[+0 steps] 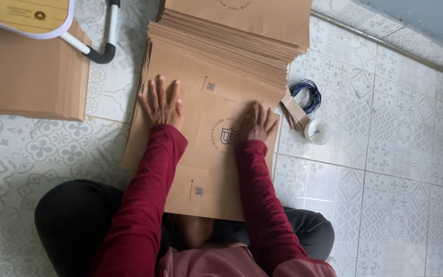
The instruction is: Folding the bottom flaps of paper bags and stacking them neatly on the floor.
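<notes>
- Left hand [162, 105] lies flat, fingers spread, pressing the top paper bag [206, 149] near its left edge.
- Right hand [257, 123] rests open, palm down, at the bag's right edge.
- The bag tops a fanned stack of bags [226, 43] on the tiled floor [385, 154].
- A small white cup [318, 132] stands beside blue cord [306, 95]; its contents cannot be told.

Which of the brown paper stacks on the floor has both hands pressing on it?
The fanned stack of brown sheets in the middle: left hand and right hand lie flat on its top sheet. The squared stack at upper left is untouched.
</notes>
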